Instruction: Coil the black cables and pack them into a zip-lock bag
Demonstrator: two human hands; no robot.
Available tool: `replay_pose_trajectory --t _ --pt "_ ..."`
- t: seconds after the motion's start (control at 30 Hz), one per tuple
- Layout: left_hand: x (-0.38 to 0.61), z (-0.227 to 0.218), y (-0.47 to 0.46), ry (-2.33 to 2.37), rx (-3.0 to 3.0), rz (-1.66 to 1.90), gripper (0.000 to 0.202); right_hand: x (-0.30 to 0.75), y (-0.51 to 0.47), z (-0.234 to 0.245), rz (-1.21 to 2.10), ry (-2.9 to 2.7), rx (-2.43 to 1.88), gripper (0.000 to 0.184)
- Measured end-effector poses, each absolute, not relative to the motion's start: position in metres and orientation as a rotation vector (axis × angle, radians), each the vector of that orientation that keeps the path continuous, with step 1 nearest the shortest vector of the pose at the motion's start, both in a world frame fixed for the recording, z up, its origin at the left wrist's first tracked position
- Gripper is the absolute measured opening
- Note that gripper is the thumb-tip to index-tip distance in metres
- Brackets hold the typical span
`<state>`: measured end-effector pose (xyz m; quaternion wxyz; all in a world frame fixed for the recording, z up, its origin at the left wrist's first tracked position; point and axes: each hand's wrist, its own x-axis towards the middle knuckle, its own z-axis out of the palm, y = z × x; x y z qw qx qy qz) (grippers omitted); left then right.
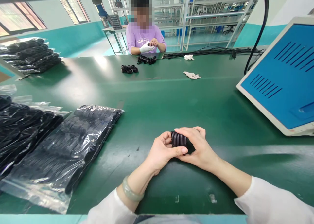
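Note:
A short stack of black rubber rings [179,139] is held on its side between my two hands, above the green table [157,106]. My left hand [163,150] grips the stack from the left, its thumb along the near side and its fingers behind. From the right, my right hand [200,147] closes on the same rings, with fingertips over the top and the thumb below. To the left lies a clear plastic bag [66,155] packed with rows of similar black rings.
More filled bags [19,126] are piled at the left edge, with another stack [29,55] behind. A blue machine housing [284,77] stands on the right. Across the table a co-worker [146,37] handles small parts near black ring bundles [129,69], black cables [208,51] and a white glove [192,75].

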<state>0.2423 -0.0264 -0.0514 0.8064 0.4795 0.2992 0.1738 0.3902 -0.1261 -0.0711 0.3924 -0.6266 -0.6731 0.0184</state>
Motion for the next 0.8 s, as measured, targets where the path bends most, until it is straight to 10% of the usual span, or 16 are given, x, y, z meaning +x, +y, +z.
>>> replay_pose_trajectory --t 0.8 --pt "0.2452 -0.0487 -0.0245 0.551 1.074 0.421 0.042 0.3906 -0.1243 -0.0657 -0.113 -1.674 -1.606 0.056"
